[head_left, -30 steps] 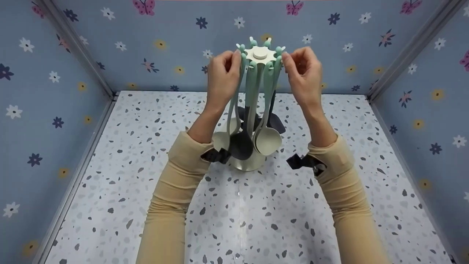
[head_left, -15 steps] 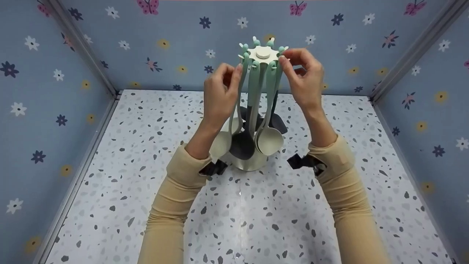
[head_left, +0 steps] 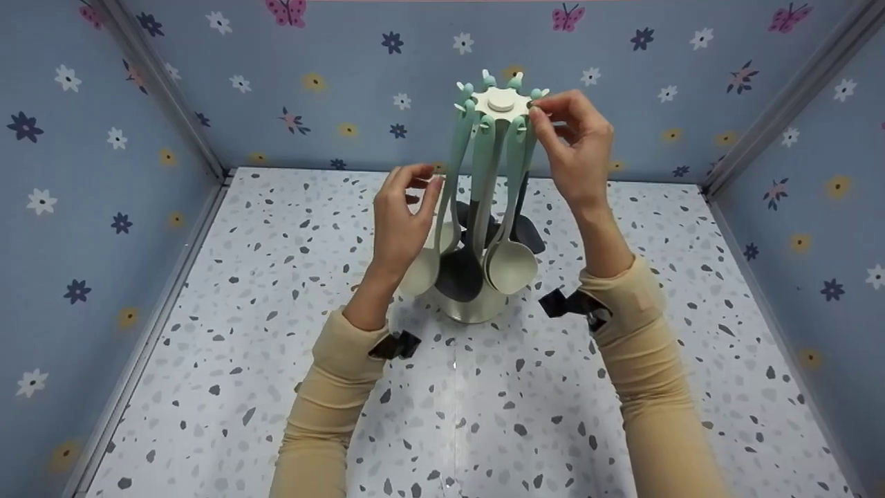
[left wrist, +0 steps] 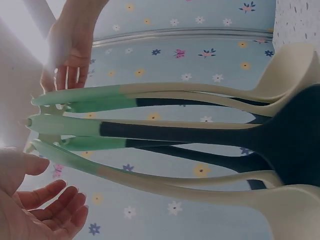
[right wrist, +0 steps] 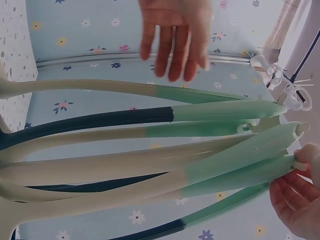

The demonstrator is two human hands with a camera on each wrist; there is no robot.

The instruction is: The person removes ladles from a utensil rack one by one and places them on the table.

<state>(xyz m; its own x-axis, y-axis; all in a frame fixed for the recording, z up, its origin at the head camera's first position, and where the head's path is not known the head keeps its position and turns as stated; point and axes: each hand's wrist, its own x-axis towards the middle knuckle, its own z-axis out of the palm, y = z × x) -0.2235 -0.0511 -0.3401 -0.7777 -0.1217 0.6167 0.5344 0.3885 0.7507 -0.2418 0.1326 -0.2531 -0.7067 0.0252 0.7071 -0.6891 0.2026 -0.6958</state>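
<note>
A cream utensil rack [head_left: 500, 102] stands upright on the table, its star-shaped top ringed with hooks. Green-handled kitchen utensils hang all round it, including a black spoon [head_left: 460, 275] and a cream ladle [head_left: 511, 268]. My right hand [head_left: 577, 142] pinches the top end of a green handle at the rack's right side; in the right wrist view that utensil [right wrist: 235, 176] has a cream shaft, its head hidden among the others. My left hand [head_left: 402, 225], fingers parted and loosely bent, is beside the hanging utensils on the left, holding nothing.
The speckled white table [head_left: 553, 415] reaches to blue flowered walls [head_left: 325, 62] behind and at both sides. Metal strips run along the corners. Black wrist cameras [head_left: 395, 344] stick out inward from both sleeves.
My left hand has come away from the rack's top and dropped down and to the left. The right hand stays at the hooks on the right. The utensils still hang in place.
</note>
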